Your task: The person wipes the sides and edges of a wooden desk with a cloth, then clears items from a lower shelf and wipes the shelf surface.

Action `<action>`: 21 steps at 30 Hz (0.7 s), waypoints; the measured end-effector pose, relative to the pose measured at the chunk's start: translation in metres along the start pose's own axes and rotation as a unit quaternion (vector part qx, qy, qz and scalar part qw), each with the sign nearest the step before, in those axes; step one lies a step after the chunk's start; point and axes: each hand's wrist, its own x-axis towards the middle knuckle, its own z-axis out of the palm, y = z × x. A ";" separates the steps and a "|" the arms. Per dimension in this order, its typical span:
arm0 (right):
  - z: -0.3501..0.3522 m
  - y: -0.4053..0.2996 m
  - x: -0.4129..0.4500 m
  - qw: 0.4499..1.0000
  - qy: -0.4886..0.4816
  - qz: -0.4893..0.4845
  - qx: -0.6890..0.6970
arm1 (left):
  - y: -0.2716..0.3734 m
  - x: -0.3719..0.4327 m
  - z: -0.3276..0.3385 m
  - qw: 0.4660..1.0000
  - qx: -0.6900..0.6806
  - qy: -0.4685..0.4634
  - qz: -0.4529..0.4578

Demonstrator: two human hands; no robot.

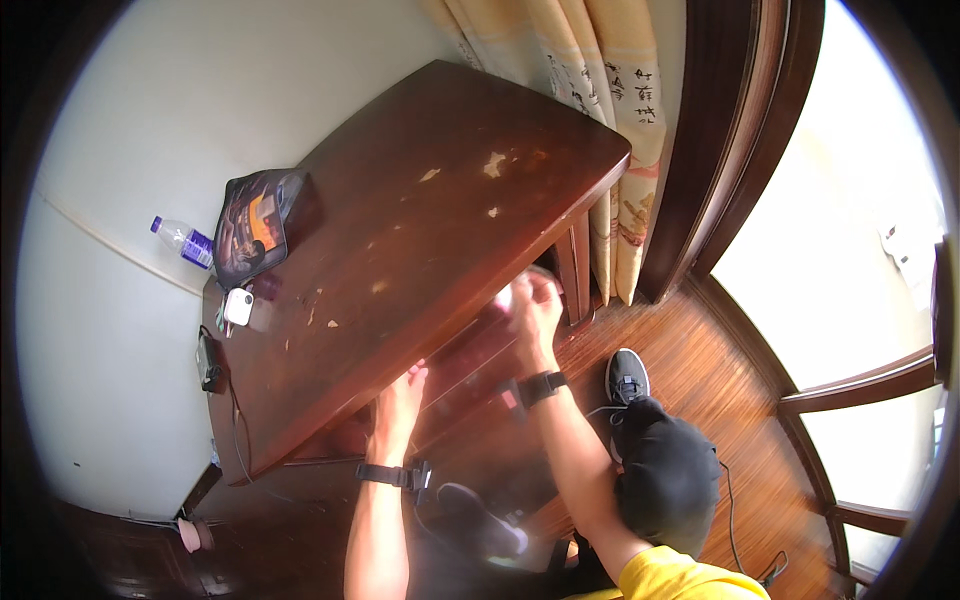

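Note:
A dark red wooden table (pixel 352 262) with chipped patches on its top stands before me. At its near edge is my left hand (pixel 397 412); the fingertips show beside the edge, and part of the hand is hidden beneath it. My right hand (pixel 538 319) reaches below the tabletop near the right leg, its fingers curled and blurred. They close on a small whitish object (pixel 506 298), too bright and smeared to identify. A lower red wooden surface (pixel 469 356) shows under the top, between the hands. Both wrists wear black straps.
At the table's wall side are a dark printed pouch (pixel 251 225), a plastic bottle (pixel 184 241), a small white device (pixel 238 307) and a black adapter (pixel 208 360) with a cable. A curtain (pixel 630 150) hangs by the right corner. My shoe (pixel 628 375) rests on the wooden floor (pixel 675 337).

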 end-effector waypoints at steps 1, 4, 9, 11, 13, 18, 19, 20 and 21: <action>-0.002 -0.005 0.009 1.000 0.029 -0.003 0.007 | -0.002 0.002 0.004 1.000 0.000 -0.001 0.002; 0.007 -0.008 0.004 0.996 0.022 0.023 0.087 | -0.007 0.003 0.009 0.999 0.033 0.009 -0.001; 0.011 0.014 -0.035 0.998 -0.033 0.020 0.041 | -0.007 0.009 0.011 0.999 0.033 0.015 -0.005; 0.010 0.026 -0.033 0.998 -0.034 -0.039 0.030 | -0.005 0.014 0.012 0.999 0.033 0.023 0.010; 0.007 0.029 -0.046 0.989 -0.076 -0.122 -0.029 | -0.003 0.014 0.010 0.999 0.034 0.034 0.024; 0.007 0.038 -0.100 0.949 -0.198 -0.165 -0.179 | 0.005 0.017 0.011 0.999 -0.016 0.038 0.019; 0.008 0.039 -0.103 0.949 -0.223 -0.141 -0.172 | 0.006 0.018 0.012 0.999 -0.018 0.036 0.023; 0.006 0.041 -0.101 0.945 -0.240 -0.140 -0.175 | 0.006 0.018 0.010 0.999 0.000 0.034 0.021; 0.006 0.040 -0.099 0.942 -0.239 -0.144 -0.189 | 0.004 0.017 0.008 0.999 0.020 0.033 0.020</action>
